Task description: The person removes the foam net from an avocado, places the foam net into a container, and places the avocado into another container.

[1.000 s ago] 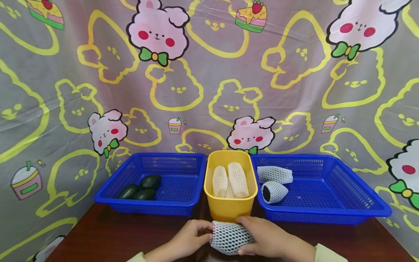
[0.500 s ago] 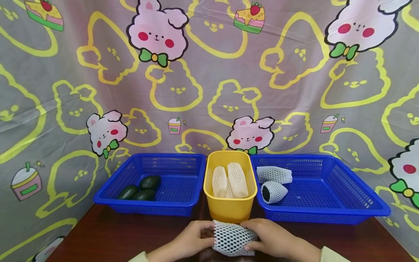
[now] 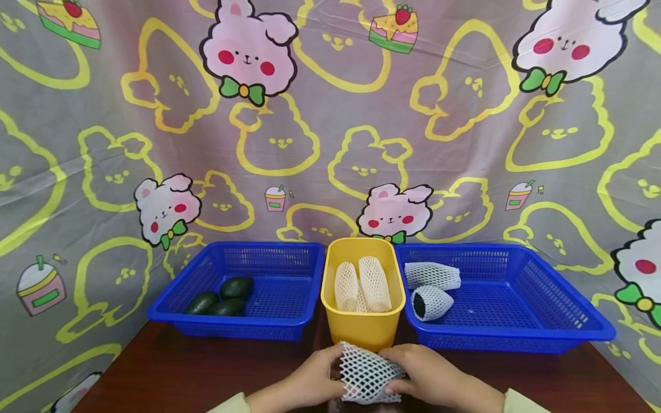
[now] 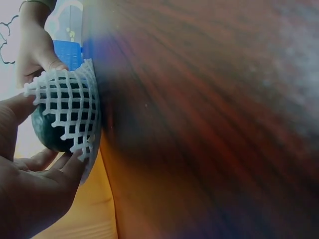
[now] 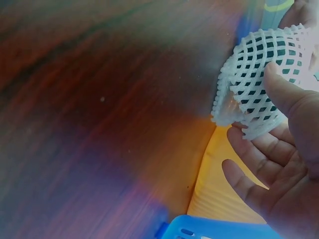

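A dark green avocado sits inside a white foam net sleeve, with one end showing through the sleeve's flared mouth in the left wrist view. My left hand holds the mouth's edge between thumb and fingers on the left side. From the right, my right hand grips the netted avocado, its thumb pressed on the mesh and fingers underneath. In the right wrist view the sleeve's other end hangs loose past the fruit. Both hands are low over the brown table.
A blue basket with 3 bare avocados stands at the left. The yellow bin in the middle contains spare foam nets. Another blue basket at the right holds two netted fruits. Behind hangs a patterned curtain.
My left hand has shifted slightly right along the sleeve's mouth, which now flares wider and higher. The right hand moved a little right, then stayed, still gripping the netted avocado.
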`<state>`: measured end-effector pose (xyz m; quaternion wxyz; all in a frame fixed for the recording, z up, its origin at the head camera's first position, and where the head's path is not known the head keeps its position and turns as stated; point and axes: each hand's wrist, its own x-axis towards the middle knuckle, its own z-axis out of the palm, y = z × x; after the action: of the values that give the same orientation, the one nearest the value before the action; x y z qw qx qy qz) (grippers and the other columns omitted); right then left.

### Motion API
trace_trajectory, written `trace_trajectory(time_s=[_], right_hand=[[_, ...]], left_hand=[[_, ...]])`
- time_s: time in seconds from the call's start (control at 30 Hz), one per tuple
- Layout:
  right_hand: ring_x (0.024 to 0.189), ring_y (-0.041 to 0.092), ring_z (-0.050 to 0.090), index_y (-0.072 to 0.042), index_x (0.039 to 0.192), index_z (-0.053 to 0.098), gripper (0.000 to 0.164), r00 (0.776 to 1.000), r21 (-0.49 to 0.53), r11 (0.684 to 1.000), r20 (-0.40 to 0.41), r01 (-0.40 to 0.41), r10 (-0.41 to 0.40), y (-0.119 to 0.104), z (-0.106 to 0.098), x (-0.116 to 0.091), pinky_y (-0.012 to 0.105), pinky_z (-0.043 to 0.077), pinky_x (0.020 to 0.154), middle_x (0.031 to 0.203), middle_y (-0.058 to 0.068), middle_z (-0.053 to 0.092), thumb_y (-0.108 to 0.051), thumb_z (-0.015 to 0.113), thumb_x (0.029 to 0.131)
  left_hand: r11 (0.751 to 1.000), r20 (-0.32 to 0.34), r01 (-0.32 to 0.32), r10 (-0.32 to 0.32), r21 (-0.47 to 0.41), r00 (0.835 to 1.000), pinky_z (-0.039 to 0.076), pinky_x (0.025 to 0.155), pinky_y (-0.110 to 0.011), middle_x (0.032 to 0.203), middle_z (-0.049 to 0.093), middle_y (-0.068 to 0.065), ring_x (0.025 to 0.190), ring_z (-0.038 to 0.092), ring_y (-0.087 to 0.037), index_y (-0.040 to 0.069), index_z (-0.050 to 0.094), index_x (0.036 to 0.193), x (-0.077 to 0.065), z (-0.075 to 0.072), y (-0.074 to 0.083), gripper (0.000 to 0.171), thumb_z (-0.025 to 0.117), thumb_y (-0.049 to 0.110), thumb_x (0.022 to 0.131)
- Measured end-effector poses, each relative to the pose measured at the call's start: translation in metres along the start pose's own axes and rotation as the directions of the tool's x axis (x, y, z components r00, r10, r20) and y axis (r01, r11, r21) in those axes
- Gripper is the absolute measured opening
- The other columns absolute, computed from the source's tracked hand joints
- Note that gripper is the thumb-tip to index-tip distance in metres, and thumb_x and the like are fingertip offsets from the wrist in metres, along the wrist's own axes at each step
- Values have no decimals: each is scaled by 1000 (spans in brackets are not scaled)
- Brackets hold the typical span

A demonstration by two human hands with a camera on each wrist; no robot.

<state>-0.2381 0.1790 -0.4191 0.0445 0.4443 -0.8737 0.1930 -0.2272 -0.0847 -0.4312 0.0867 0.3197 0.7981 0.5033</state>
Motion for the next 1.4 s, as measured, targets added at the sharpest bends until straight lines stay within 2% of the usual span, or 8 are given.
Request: trace_trajectory(time_s=[0.13,0.2,0.43,0.63,0.83,1.0,1.23,1.4], right_hand=[[88,-1,57,-15,112,65,42,1000,-4,1000,-3,-6,6,0,1,0,29,50,74,99,-16,62,-47,68,85],[88,0,57,-15,112,65,42,1000,-4,1000,-3,-14,14,-1,1,0,29,50,74,99,-16,62,-47,69,84],[84,-2,55,-16,108,65,41,999,43,998,19,-44,43,-1,0,2,28,49,72,95,-18,60,-47,71,82],[79,-4,54,-17,101,66,30,1000,95,995,-28,6,-3,-1,0,2,22,49,68,90,-20,59,-36,76,80],[75,-6,53,-19,94,65,19,994,63,997,-95,52,-46,1,1,2,16,45,64,85,-20,59,-25,78,80],[71,-5,51,-22,86,63,16,988,-1,997,-133,74,-73,0,0,3,17,44,62,80,-22,56,-25,77,80],[69,-4,51,-24,81,61,19,965,-123,985,-216,122,-147,1,-2,4,18,42,62,79,-20,55,-23,80,78],[69,-4,50,-24,81,61,20,967,-130,986,-219,101,-127,3,-5,1,18,42,60,78,-21,54,-22,80,77]], left_hand=[[986,-22,11,-8,165,1000,46,72,-20,88,56,11,80,53,-2,10,57,101,3,2,0,41,70,-2,64],[982,-23,22,-18,188,1000,45,72,-21,86,54,11,79,51,-3,11,56,99,5,3,-1,41,71,-1,63],[983,-27,47,-43,175,999,44,70,-21,82,52,9,76,50,-4,11,54,93,7,4,-2,39,71,-3,61],[994,-32,26,-23,106,999,45,67,-19,81,55,12,72,50,-1,11,59,99,5,2,-7,41,68,-5,62],[998,-26,7,-6,55,1000,46,81,-22,96,62,11,88,57,-4,7,61,112,2,-2,-11,49,73,-1,65],[998,-17,40,-39,55,999,45,87,-24,107,62,7,97,56,-6,1,57,123,-3,-9,-9,62,75,2,64],[996,-10,79,-79,49,997,46,84,-24,103,62,7,95,57,-7,8,59,116,-10,-19,-8,54,83,16,68],[991,-16,109,-108,73,994,45,82,-25,103,62,8,94,57,-8,12,60,117,-14,-26,-7,56,86,21,68]])
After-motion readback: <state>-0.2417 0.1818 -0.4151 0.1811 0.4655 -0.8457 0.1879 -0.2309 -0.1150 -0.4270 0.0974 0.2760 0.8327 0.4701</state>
